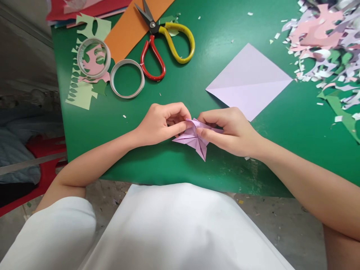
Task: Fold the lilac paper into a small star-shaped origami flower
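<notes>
Between my hands is a folded lilac paper flower with several pointed petals, held just above the green tabletop. My left hand pinches its upper left part between thumb and fingers. On the opposite side, my right hand grips it, the thumb pressing near the centre and the fingers behind. Parts of the far petals are hidden by my fingers. A lilac paper square with a crease across it lies just beyond my right hand, one corner toward me.
Scissors with one red and one yellow handle lie partly on an orange paper strip. Two tape rolls rest at the left near cut green paper. Paper scraps pile up at the right of the green table.
</notes>
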